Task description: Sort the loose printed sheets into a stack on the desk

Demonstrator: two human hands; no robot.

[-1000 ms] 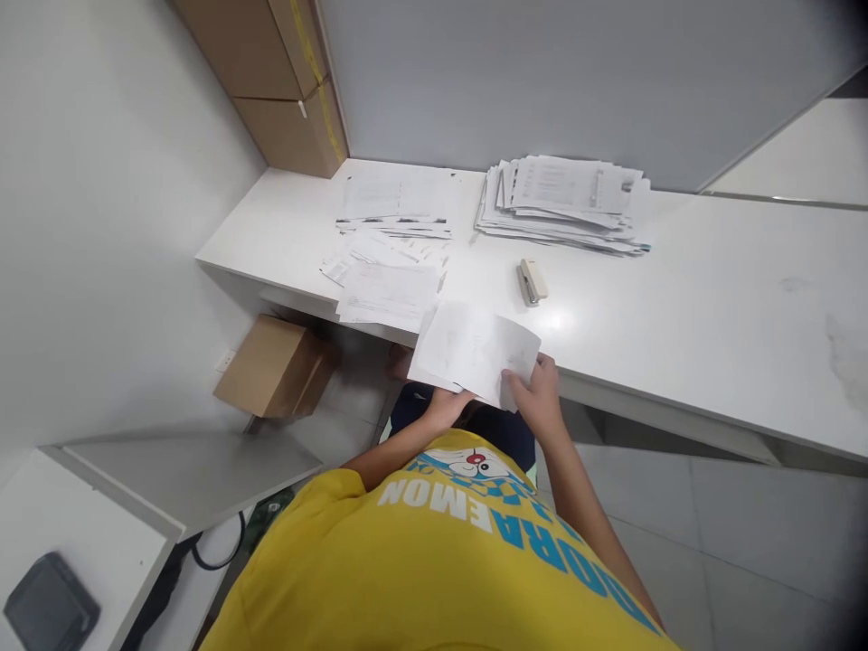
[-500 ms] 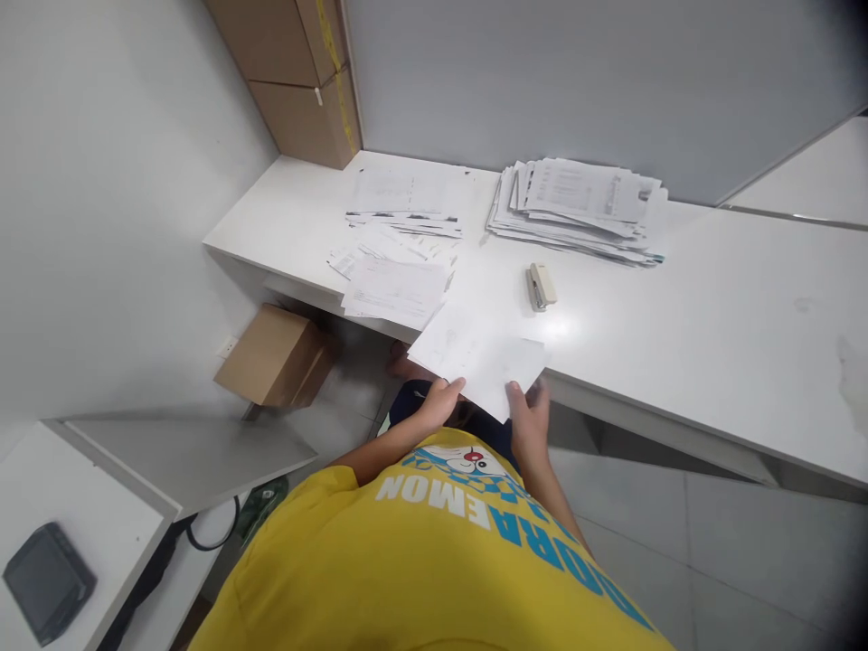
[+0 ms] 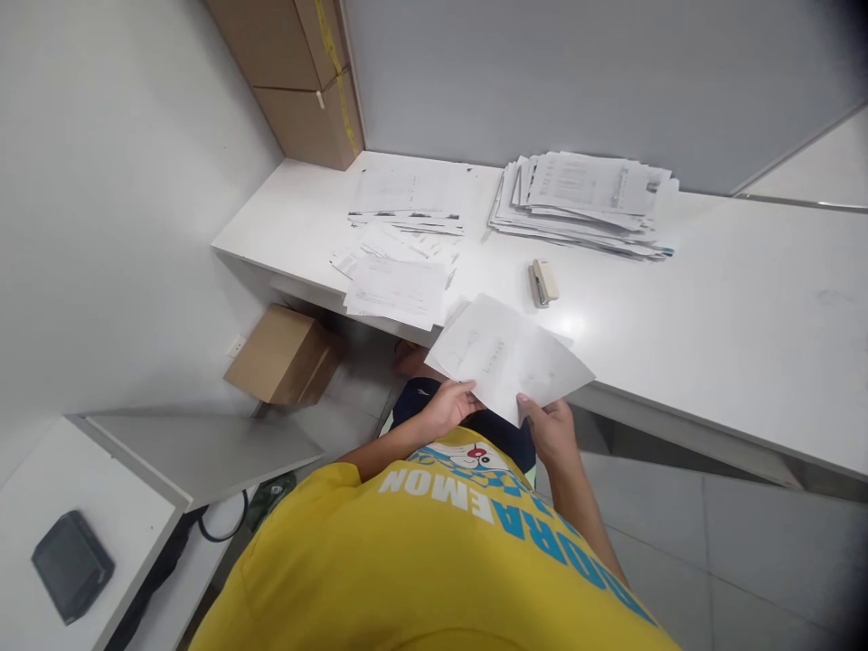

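Printed paper sheets (image 3: pixel 505 357) are held at the desk's front edge, with faint print on the top one and more than one corner showing. My right hand (image 3: pixel 552 429) grips their near right edge, thumb on top and fingers underneath. At the near left edge, my left hand (image 3: pixel 451 407) has its thumb at the paper, and its other fingers are partly under it. Left of these sheets, loose printed papers (image 3: pixel 397 289) overlap on the desk. Beyond the held sheets lies a cream stapler (image 3: pixel 543 282).
On the white desk (image 3: pixel 732 334) are a tall paper stack (image 3: pixel 583 203) and a lower pile (image 3: pixel 407 194). Cardboard boxes (image 3: pixel 305 117) stand in the back corner; another carton (image 3: pixel 278 357) sits below. A dark handheld device (image 3: pixel 72 567) lies on the left-hand surface.
The held sheets have shifted right and turned, with the top one fanning out over the others. My right hand has moved right. My left hand has moved slightly right, its fingers looser.
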